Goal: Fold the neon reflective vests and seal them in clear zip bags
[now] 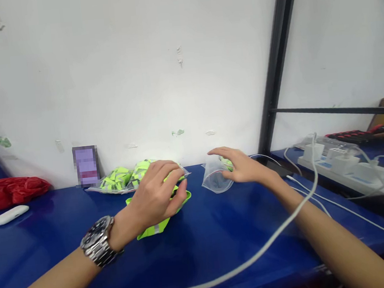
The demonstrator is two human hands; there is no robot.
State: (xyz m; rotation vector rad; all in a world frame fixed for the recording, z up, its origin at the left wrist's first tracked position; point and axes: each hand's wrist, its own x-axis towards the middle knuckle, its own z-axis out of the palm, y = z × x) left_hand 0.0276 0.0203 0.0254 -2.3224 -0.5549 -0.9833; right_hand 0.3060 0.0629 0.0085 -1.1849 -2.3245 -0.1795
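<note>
- the left hand, with a metal watch on its wrist, is released, as far as it shows; the fingers bend loosely, the thumb stands apart from them, and nothing is seen pinched between; whether it touches the garment under it i cannot tell
- the loose neon garment lies on the blue table, mostly at 6 o'clock from that hand and partly covered by it; it is outside any bag
- the right hand is at 3 o'clock from the left; its thumb and fingers are spread wide and released, just at a see-through bag; contact is hard to judge
- that bag's mouth gapes towards the person; some neon cloth shows by the fingers, but inside or behind the bag i cannot tell
- done, by the look of it: the neon bundles at 10 to 11 o'clock from the left hand lie in see-through wrapping against the wall
- left, in my judgement: the loose garment is unbagged and the gaping bag unsealed
- round about: a phone farther out at 10 o'clock; a power strip well off at 3 o'clock
</note>
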